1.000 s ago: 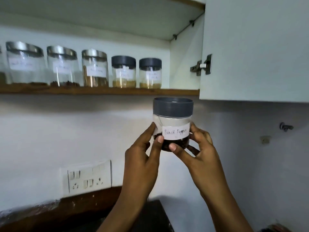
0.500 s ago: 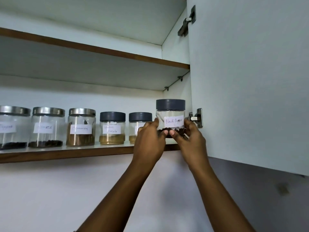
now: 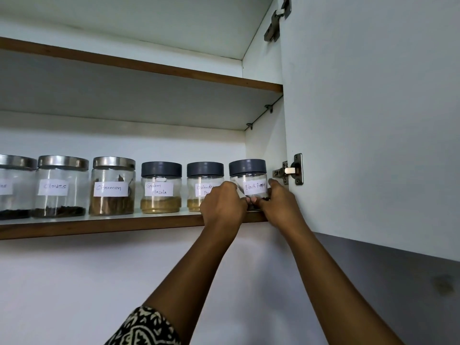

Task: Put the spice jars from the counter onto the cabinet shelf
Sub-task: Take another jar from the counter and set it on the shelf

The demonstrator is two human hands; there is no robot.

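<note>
Pepper jar (image 3: 248,170) sits clamped between left grip (image 3: 222,207) and right grip (image 3: 281,207) at the shelf (image 3: 124,224) edge, so I'd nudge it back before letting go.

Clear jars (image 3: 249,188) — matt plastic lids (paper labels) — wood-edged shelf (image 3: 99,226).

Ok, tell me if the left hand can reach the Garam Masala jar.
Probably yes, once it lets go of the Black Pepper jar. The Garam Masala jar stands at the shelf front with nothing before it, and the left hand can pass in front of the Coriander jar.
</note>
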